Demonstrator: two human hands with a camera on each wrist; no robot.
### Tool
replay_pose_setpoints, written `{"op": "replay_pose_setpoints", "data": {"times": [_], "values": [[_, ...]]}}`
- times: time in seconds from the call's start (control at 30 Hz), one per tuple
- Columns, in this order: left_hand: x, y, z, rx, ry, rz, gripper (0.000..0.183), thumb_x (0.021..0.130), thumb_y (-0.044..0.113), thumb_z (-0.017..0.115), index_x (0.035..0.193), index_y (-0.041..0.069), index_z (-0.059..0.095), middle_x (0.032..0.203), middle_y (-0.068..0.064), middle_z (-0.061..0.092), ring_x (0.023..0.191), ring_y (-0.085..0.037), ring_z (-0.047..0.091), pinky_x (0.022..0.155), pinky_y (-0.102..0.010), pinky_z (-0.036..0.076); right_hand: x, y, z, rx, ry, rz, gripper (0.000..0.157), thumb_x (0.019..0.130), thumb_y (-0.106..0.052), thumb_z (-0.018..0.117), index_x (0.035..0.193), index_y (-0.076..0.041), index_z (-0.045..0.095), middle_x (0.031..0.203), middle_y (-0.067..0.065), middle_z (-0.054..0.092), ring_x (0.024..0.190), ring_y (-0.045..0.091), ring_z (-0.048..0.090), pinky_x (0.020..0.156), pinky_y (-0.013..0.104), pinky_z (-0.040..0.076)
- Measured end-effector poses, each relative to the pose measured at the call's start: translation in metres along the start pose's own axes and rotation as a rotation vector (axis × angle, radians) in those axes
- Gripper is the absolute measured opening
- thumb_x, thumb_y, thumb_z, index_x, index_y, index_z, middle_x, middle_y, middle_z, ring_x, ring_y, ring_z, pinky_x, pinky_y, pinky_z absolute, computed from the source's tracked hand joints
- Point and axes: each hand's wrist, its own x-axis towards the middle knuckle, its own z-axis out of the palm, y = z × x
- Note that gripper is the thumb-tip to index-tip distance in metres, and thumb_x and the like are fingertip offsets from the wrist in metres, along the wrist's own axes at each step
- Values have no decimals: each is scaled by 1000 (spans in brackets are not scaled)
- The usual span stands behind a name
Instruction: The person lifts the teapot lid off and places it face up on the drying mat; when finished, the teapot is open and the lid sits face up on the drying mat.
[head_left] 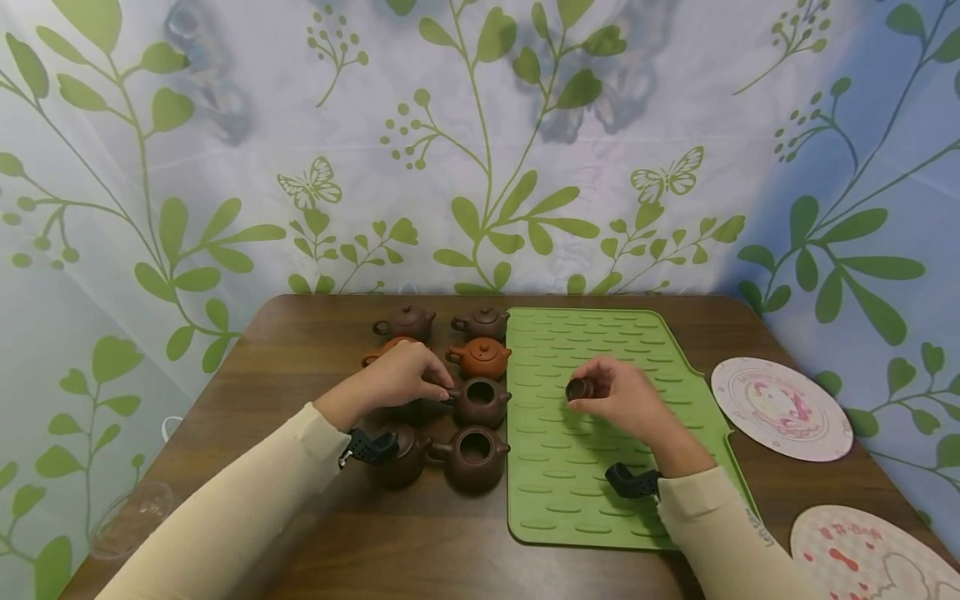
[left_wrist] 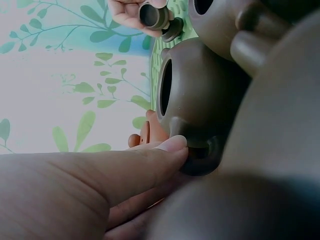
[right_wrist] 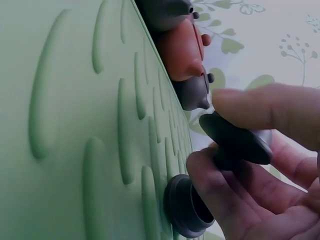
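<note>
My left hand pinches the loop handle of a dark brown teapot that has no lid. In front of it stands a second lidless dark teapot. Over the green mat, my right hand holds a small dark teapot lid between thumb and fingers. Another dark lid is just below those fingers at the mat, hollow side up. Behind the gripped teapot sits an orange-brown teapot with its lid on.
More teapots stand in two columns left of the green ridged mat, including dark lidded ones at the back. To the right lie two round printed mats. A clear round container is at the left edge. A patterned curtain hangs behind the table.
</note>
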Motion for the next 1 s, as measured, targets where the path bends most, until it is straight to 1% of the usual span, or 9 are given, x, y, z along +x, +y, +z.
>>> {"op": "replay_pose_setpoints", "data": {"times": [0.17,0.3,0.43,0.57,0.7,0.87,1.0], "values": [[1,0,0,3,-5,-2,8,93,16,84,101,15,85,92,12,76,86,-4,70,78,-31,59,0,-1,4,-29,-63,-2,34,88,-9,89,114,-4,68,100,5,69,89,23,67,72,39,55],[0,0,0,6,-8,-3,8,93,16,84,101,15,85,92,12,76,86,-4,70,78,-31,59,0,-1,6,-34,-86,-8,35,87,-9,89,114,-3,67,100,6,69,89,22,67,72,40,55],[0,0,0,7,-7,-11,8,93,16,84,101,15,85,92,12,76,87,-4,70,79,-31,59,0,-1,9,-63,-97,-9,35,86,-9,90,112,-4,67,98,5,69,87,22,67,71,41,55],[0,0,-1,6,-4,-6,8,93,15,84,101,15,85,93,11,76,86,-5,70,78,-31,59,1,-1,14,-98,-95,-18,34,86,-9,90,111,-6,68,96,3,70,84,20,67,69,39,55],[-1,1,-2,0,-4,-7,8,93,15,84,101,14,85,93,11,76,86,-5,71,78,-31,59,1,-1,19,-122,-76,-25,35,85,-9,91,112,-7,69,97,2,71,84,18,67,69,39,55],[-1,1,-1,-4,-2,-10,8,93,14,84,101,14,85,93,10,76,86,-5,71,78,-31,59,2,-1,23,-161,-64,-23,36,85,-11,92,113,-8,70,99,0,71,88,17,68,73,39,56],[-1,0,-1,-1,1,-3,9,93,14,84,102,14,85,93,10,76,85,-5,71,77,-31,59,3,0,23,-171,-70,-13,37,85,-13,92,116,-7,71,104,0,72,94,19,70,76,41,57]]}}
